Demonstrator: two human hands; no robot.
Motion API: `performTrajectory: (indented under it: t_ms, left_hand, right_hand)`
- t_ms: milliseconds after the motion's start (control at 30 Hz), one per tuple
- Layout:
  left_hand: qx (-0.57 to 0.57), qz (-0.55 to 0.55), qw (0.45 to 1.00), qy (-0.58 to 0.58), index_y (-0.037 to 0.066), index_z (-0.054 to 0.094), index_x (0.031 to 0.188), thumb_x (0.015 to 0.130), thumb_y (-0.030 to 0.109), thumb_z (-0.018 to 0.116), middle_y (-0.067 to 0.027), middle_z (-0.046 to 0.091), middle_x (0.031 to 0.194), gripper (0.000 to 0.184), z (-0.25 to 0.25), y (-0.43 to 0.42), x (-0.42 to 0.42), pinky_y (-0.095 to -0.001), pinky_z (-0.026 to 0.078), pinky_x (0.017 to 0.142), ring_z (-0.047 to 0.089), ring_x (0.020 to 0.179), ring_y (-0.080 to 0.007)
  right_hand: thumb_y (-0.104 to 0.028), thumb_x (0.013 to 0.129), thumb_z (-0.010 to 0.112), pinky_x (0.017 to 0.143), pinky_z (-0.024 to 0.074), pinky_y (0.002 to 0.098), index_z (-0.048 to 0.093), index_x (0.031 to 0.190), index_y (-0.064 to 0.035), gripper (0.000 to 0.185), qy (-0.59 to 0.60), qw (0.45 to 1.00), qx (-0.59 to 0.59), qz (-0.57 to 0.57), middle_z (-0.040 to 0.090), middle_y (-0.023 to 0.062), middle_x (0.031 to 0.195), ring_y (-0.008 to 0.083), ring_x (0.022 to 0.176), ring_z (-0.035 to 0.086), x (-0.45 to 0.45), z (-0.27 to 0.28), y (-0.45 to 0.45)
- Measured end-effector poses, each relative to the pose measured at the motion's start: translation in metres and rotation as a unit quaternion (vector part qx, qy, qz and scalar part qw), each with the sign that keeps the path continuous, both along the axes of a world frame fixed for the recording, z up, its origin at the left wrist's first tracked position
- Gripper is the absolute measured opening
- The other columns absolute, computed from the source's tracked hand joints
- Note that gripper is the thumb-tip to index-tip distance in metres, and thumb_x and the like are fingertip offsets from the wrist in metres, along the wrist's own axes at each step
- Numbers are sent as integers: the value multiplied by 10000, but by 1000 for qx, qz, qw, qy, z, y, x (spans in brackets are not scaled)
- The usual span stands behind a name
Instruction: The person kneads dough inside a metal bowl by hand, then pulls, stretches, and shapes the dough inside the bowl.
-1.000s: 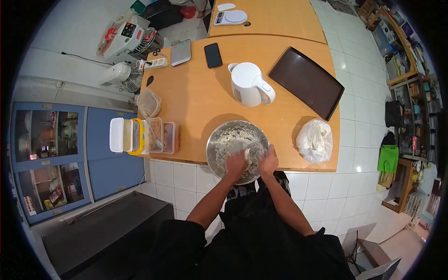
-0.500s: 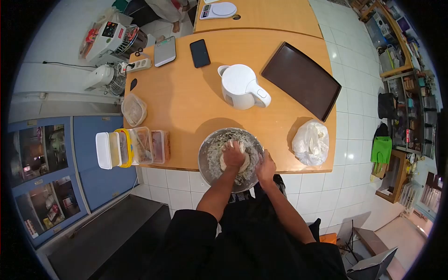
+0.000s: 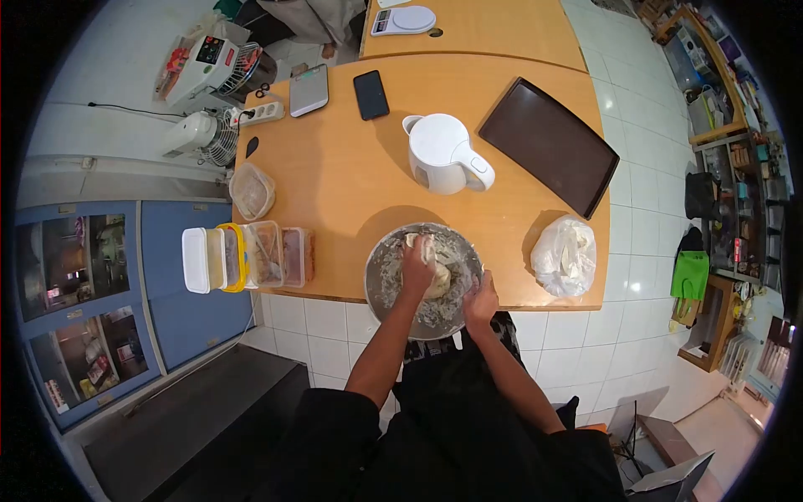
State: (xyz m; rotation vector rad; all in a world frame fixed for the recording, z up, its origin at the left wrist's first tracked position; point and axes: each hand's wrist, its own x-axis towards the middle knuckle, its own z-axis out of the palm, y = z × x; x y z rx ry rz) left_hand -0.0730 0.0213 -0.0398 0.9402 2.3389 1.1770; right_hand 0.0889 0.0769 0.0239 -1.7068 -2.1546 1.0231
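A metal bowl (image 3: 385, 305) sits at the table's front edge, with loose floury bits over its inside. My left hand (image 3: 417, 268) is inside it, fingers closed on the pale dough (image 3: 438, 283), part of which shows above the fingers and part to their right. The right rim of the bowl is in my right hand (image 3: 480, 301), with the fingers on the inner side. Behind the bowl stands a white kettle (image 3: 441, 146). To the right lies a white plastic bag (image 3: 565, 258) with something pale in it.
A dark tray (image 3: 548, 142) lies at the back right of the wooden table (image 3: 335, 184). Plastic containers (image 3: 268, 255) line the left edge. Further back are a phone (image 3: 370, 94), a grey scale (image 3: 309, 90) and a power strip (image 3: 261, 114). Another person's legs (image 3: 322, 21) show beyond the table.
My left hand has gone from pressing on the dough with fingers spread to gripping it, lifting its far edge. My right hand stays at the rim. The whole view has shifted slightly.
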Motion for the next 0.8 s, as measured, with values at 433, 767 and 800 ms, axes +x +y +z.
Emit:
performTrajectory:
  t_ms: [433, 767, 800]
  left_hand:
    - [-369, -172, 907, 112, 148, 462, 1352, 705, 250, 751, -195, 462, 1375, 716, 82, -30, 71, -587, 417, 978, 447, 1272, -412]
    - [-309, -88, 945, -52, 57, 448, 1311, 705, 231, 744, -273, 488, 1304, 697, 85, -75, 67, -499, 440, 988, 459, 1214, -486]
    - [-295, -30, 954, -50, 45, 436, 1322, 712, 237, 740, -288, 488, 1293, 708, 83, -70, 65, -496, 440, 988, 463, 1211, -483]
  right_hand:
    - [-95, 880, 556, 715, 460, 525, 487, 1125, -36, 261, 18, 1000, 6, -13, 617, 232, 947, 459, 856, 598, -2, -8, 0]
    - [-47, 817, 602, 755, 487, 507, 472, 1211, -46, 416, -19, 999, -28, 14, 608, 202, 1082, 419, 906, 619, 2, -10, 7]
    - [-48, 815, 603, 756, 487, 508, 469, 1215, -46, 421, -12, 999, -30, 11, 606, 203, 1086, 416, 909, 619, 2, -9, 7]
